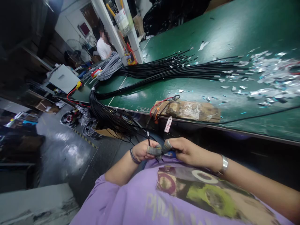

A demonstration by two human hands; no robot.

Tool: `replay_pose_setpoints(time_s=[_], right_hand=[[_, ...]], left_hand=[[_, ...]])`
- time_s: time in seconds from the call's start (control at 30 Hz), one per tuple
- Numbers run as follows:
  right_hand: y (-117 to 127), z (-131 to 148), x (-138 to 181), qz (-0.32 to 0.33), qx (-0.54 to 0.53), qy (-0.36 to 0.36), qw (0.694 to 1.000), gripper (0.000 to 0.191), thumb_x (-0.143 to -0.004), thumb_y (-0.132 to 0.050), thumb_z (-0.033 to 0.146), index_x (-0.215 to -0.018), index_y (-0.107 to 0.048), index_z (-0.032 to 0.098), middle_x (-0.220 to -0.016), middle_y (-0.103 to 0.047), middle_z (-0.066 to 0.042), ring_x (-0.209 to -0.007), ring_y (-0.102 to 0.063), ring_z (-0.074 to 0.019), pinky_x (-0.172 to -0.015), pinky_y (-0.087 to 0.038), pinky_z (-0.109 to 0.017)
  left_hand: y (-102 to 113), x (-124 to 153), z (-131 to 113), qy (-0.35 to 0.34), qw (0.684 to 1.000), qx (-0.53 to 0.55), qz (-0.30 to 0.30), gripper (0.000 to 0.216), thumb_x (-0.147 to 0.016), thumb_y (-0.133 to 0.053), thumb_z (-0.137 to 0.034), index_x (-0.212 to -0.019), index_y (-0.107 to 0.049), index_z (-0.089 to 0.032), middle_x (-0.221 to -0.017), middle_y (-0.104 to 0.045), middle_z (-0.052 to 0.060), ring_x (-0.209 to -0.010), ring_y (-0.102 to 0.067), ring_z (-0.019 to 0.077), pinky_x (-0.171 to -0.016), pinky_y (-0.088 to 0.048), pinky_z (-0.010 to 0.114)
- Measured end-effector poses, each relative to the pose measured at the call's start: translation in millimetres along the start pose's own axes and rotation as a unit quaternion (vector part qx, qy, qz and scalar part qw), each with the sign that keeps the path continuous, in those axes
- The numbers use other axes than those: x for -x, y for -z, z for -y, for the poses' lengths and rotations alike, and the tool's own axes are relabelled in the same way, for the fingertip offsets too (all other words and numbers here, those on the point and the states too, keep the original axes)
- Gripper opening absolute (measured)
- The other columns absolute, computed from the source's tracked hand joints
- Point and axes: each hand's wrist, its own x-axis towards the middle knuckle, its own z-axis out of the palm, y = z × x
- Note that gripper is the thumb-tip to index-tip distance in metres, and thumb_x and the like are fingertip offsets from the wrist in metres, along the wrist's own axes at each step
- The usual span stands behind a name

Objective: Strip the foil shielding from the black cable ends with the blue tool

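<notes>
Close to my body, my left hand (pixel 144 150) is closed round a thin black cable (pixel 148 139), whose pale tip sticks up above the fingers. My right hand (pixel 187 151) meets it, fingers pinched together, thumb and fingertip against the left fingertips. Grey wraps cover fingers on both hands. A small blue thing (pixel 172 154) shows under the right hand; what it is, and what the right fingers pinch, I cannot make out. Beyond the hands, a bundle of black cables (pixel 103 109) hangs over the bench edge, with more lengths lying on the green bench (pixel 234 34).
A worn wooden block (pixel 199 112) with wires and a hanging white tag (pixel 168 125) lies at the bench edge. Foil scraps (pixel 274 75) cover the right side. Grey cables (pixel 111 67) lie near a white post (pixel 110 28). A person (pixel 103 47) is in the background.
</notes>
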Motion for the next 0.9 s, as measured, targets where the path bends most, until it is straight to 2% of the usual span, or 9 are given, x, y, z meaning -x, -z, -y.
replay_pose_setpoints(time_s=[0.13, 0.2, 0.3, 0.37, 0.43, 0.53, 0.67, 0.77, 0.9], right_hand=[[7, -2, -7, 0.056, -0.139, -0.100, 0.984, 0.015, -0.075, -0.051, 0.027, -0.074, -0.060, 0.015, -0.071, -0.057, 0.000, -0.068, -0.051, -0.0146, -0.068, -0.044, -0.028], [9, -5, -9, 0.082, -0.182, -0.162, 0.966, 0.014, -0.071, -0.055, 0.029, -0.068, -0.058, 0.016, -0.064, -0.052, 0.002, -0.062, -0.047, -0.0130, -0.062, -0.042, -0.026], [11, -9, -8, 0.101, -0.171, -0.234, 0.952, 0.005, -0.060, -0.054, 0.021, -0.057, -0.052, 0.017, -0.055, -0.043, 0.005, -0.055, -0.039, -0.0108, -0.052, -0.034, -0.024], [10, -13, -7, 0.072, -0.171, -0.261, 0.947, 0.004, -0.057, -0.053, 0.020, -0.055, -0.051, 0.017, -0.053, -0.043, 0.005, -0.054, -0.039, -0.0106, -0.051, -0.033, -0.024], [10, -15, -5, -0.002, -0.200, -0.274, 0.941, 0.008, -0.059, -0.057, 0.024, -0.057, -0.054, 0.017, -0.055, -0.048, 0.005, -0.055, -0.041, -0.0108, -0.054, -0.036, -0.024], [9, -17, -2, -0.091, -0.240, -0.297, 0.920, 0.025, -0.064, -0.063, 0.041, -0.061, -0.055, 0.017, -0.056, -0.051, 0.004, -0.051, -0.039, -0.0092, -0.051, -0.034, -0.024], [11, -10, -2, -0.054, -0.235, -0.322, 0.916, 0.047, -0.067, -0.059, 0.063, -0.061, -0.057, 0.016, -0.052, -0.050, 0.003, -0.044, -0.030, -0.0073, -0.044, -0.025, -0.024], [7, -6, -5, -0.022, -0.232, -0.308, 0.922, 0.047, -0.061, -0.067, 0.061, -0.062, -0.058, 0.015, -0.055, -0.052, 0.003, -0.050, -0.037, -0.0087, -0.049, -0.031, -0.024], [-2, -12, -8, -0.095, -0.213, -0.301, 0.925, 0.046, -0.057, -0.070, 0.059, -0.059, -0.054, 0.016, -0.057, -0.050, 0.004, -0.055, -0.041, -0.0101, -0.054, -0.036, -0.025]], left_hand=[[0, -5, -13, -0.012, 0.994, -0.107, -0.022, 0.048, -0.043, -0.083, -0.049, -0.054, -0.055, -0.012, -0.036, -0.041, -0.006, -0.030, -0.028, 0.0023, -0.033, -0.014, 0.018], [-4, -7, -16, -0.029, 0.987, -0.152, -0.051, 0.046, -0.044, -0.083, -0.048, -0.054, -0.056, -0.012, -0.038, -0.044, -0.005, -0.033, -0.032, 0.0032, -0.035, -0.020, 0.018], [-12, -7, -16, -0.049, 0.981, -0.173, -0.073, 0.046, -0.041, -0.084, -0.045, -0.053, -0.055, -0.012, -0.044, -0.048, -0.005, -0.040, -0.037, 0.0039, -0.041, -0.029, 0.018], [-15, -7, -15, -0.070, 0.981, -0.167, -0.074, 0.046, -0.041, -0.085, -0.044, -0.053, -0.055, -0.011, -0.048, -0.050, -0.005, -0.044, -0.040, 0.0046, -0.047, -0.034, 0.019], [-15, -5, -15, -0.096, 0.979, -0.160, -0.083, 0.044, -0.044, -0.084, -0.044, -0.055, -0.057, -0.011, -0.049, -0.050, -0.004, -0.047, -0.041, 0.0051, -0.050, -0.036, 0.020], [-12, -3, -17, -0.128, 0.973, -0.166, -0.100, 0.043, -0.048, -0.082, -0.045, -0.058, -0.059, -0.011, -0.052, -0.051, -0.003, -0.048, -0.042, 0.0058, -0.050, -0.036, 0.020], [-10, -2, -19, -0.143, 0.965, -0.194, -0.099, 0.041, -0.051, -0.082, -0.045, -0.061, -0.062, -0.010, -0.055, -0.054, -0.001, -0.051, -0.044, 0.0069, -0.051, -0.038, 0.021], [-11, -4, -19, -0.146, 0.965, -0.197, -0.094, 0.042, -0.049, -0.083, -0.045, -0.059, -0.061, -0.010, -0.055, -0.054, -0.001, -0.052, -0.045, 0.0075, -0.053, -0.039, 0.021], [-10, -5, -18, -0.131, 0.969, -0.192, -0.085, 0.045, -0.047, -0.084, -0.046, -0.056, -0.059, -0.010, -0.053, -0.050, -0.002, -0.050, -0.042, 0.0064, -0.051, -0.037, 0.021]])
